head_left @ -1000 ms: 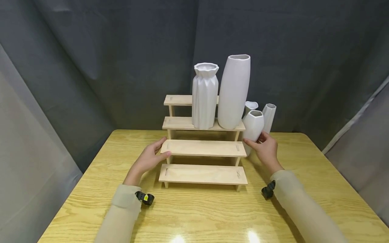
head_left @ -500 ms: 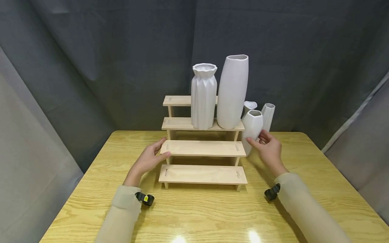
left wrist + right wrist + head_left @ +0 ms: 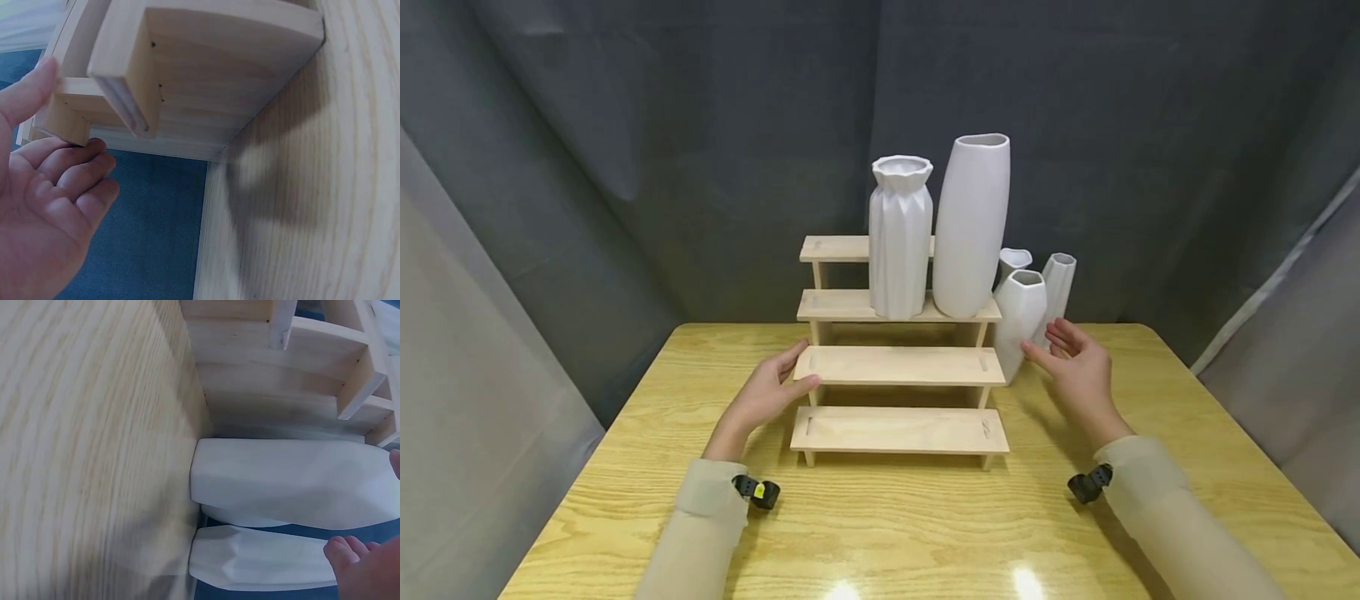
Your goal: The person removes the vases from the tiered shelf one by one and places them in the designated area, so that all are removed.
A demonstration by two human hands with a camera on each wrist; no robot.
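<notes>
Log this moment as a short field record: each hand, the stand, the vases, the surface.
left hand: fingers rest on the left end of the stepped wooden stand, at its second step from the bottom
right hand: open, fingers straight, just right of the small faceted vase, apparently not gripping it
on stand: ribbed vase and tall smooth vase, upright, side by side on the third step
beside stand: three small white vases on the table, right of the steps
surface: yellow wood-grain table
</notes>
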